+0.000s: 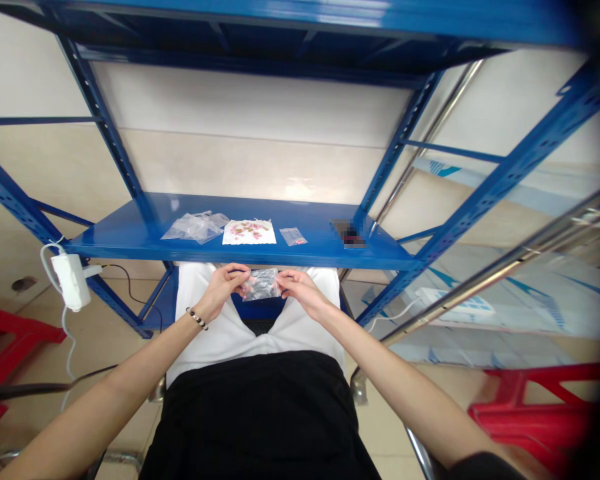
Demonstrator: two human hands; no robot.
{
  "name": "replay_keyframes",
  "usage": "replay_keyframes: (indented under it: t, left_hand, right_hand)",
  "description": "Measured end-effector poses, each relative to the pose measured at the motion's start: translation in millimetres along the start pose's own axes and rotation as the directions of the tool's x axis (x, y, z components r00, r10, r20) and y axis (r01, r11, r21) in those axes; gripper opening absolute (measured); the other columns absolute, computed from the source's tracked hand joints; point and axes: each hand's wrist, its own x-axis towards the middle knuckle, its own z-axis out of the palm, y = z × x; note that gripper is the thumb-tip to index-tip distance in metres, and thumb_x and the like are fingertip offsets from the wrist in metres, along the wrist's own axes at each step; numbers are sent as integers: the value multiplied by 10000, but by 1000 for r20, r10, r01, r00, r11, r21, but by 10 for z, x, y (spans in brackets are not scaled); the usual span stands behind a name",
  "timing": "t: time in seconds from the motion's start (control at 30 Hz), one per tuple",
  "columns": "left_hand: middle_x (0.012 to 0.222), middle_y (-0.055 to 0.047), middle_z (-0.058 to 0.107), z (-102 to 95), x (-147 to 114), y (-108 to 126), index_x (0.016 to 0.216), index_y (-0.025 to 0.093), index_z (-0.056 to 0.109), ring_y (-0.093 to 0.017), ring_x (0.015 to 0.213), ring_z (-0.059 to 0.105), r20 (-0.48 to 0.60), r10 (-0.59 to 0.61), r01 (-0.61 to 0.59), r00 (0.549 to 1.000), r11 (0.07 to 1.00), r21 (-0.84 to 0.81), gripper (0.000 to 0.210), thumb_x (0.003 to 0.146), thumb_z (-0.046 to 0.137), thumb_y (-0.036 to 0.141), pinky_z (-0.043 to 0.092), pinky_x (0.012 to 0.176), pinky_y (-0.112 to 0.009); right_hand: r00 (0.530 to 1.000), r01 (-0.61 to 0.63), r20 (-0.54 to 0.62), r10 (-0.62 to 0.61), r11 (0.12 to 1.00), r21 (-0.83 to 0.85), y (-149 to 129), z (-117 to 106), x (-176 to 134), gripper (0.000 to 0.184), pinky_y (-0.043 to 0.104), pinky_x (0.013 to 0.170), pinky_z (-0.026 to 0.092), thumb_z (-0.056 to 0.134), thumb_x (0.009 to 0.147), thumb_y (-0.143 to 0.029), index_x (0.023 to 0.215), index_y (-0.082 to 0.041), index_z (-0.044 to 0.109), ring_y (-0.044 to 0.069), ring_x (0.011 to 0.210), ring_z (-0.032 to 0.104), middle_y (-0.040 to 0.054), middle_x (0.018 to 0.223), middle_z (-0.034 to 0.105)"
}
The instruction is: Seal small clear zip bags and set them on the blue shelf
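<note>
Between my two hands, over my lap and just in front of the shelf edge, I hold a small clear plastic bag (pixel 262 285). My left hand (pixel 231 283) pinches its left side, and a bead bracelet is on that wrist. At the bag's right side, my right hand (pixel 295 285) grips the edge with fingertips. Glare hides what the bag contains, if anything. On the blue shelf beyond are a white sheet with small pink and green pieces (pixel 250 231), a pile of clear plastic bags (pixel 196 227) to its left, and another small bag with something reddish inside (pixel 294 236) to its right.
A blurred-out dark object (pixel 350 233) lies at the right of the blue metal shelf (pixel 320 252). An upper shelf (pixel 300 33) hangs overhead. A white power strip (pixel 71 281) hangs at the left post. Red stools (pixel 535 413) stand at both sides, with a metal rail on the right.
</note>
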Motion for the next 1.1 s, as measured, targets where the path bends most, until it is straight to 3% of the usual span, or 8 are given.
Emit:
replay_keyframes:
  t: [0.23,0.4,0.7,0.8,0.97,1.03,1.1]
  left_hand:
    - [887,-91,725,-41,41,39,1083,133,646,-162,742,693,35,-31,35,999,990,-134,380,807,744,375,563,719,-289]
    - [934,-136,745,-71,87,5,1041,109,693,-201,810,704,25,-45,46,999,997,-69,367,775,774,349,551,763,-316]
    - [884,-98,746,-47,30,190,893,124,730,-188,818,667,4,259,-258,966,958,128,237,821,723,349,505,834,-325]
    - [867,-95,739,-16,15,197,925,126,693,-175,771,660,-17,270,-267,963,958,106,246,851,687,361,509,769,-310]
    - [844,-101,720,-13,49,79,968,126,634,-176,715,650,-22,191,-189,981,979,72,293,861,657,397,494,633,-280]
    - [893,-96,706,-20,58,38,985,138,623,-178,758,647,-78,206,-196,976,973,119,288,855,654,393,494,646,-278]
    - [959,-84,682,-16,45,23,979,156,622,-178,837,634,-180,292,-244,939,937,250,260,844,661,375,484,682,-267]
  right_hand:
    - [992,49,-115,-51,999,-20,-36,-63,-1,316,233,569,437,766,718,-416,855,-170,623,121,631,577,41,791,689]
    - [986,122,-109,-129,990,-66,-78,-60,4,264,240,557,422,731,760,-389,858,-181,600,129,626,560,28,770,670]
    - [950,282,-84,-302,940,-191,-187,68,-73,195,272,735,436,760,734,-306,795,-176,628,158,806,585,20,831,646]
    - [959,254,-90,-268,956,-145,-189,70,-57,221,285,726,445,761,738,-342,815,-173,640,161,768,597,31,820,663]
    - [988,150,-35,-152,987,-60,-164,64,-40,301,282,633,443,742,759,-421,888,-154,691,158,682,598,61,797,688]
    - [990,138,-29,-139,989,-49,-147,64,-48,303,281,635,448,751,748,-432,854,-153,702,156,688,600,60,796,688]
    - [990,130,-44,-132,991,-35,-121,65,-59,300,280,642,454,763,735,-436,833,-158,707,150,689,598,52,797,684]
